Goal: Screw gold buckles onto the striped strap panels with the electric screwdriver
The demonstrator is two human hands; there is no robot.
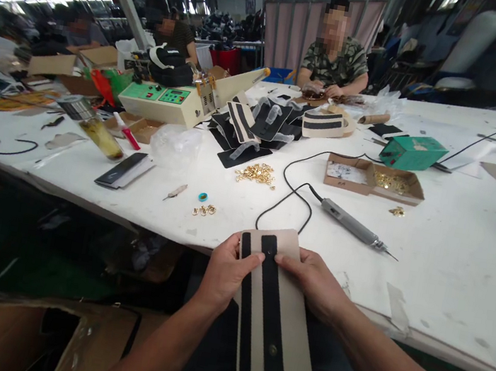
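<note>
Between my hands, above my lap at the table's front edge, is a flat beige panel (297, 341) with two black strips along its length. My left hand (226, 268) grips its upper left edge, thumb lying on the front. On the other side my right hand (315, 280) pinches the upper right edge, its thumb tip by the wider strip. A small hole shows in that strip near the thumbs, and a small round metal piece sits near its lower end. The fingers behind the panel are hidden.
On the white table (221, 226) lie a grey electric screwdriver (353, 224) with its cord, a pile of gold hardware (257, 173), a cardboard tray (358, 186), a green box (412, 152) and stacked panels (258, 126). A person (336, 54) sits opposite. An open carton (11, 329) stands lower left.
</note>
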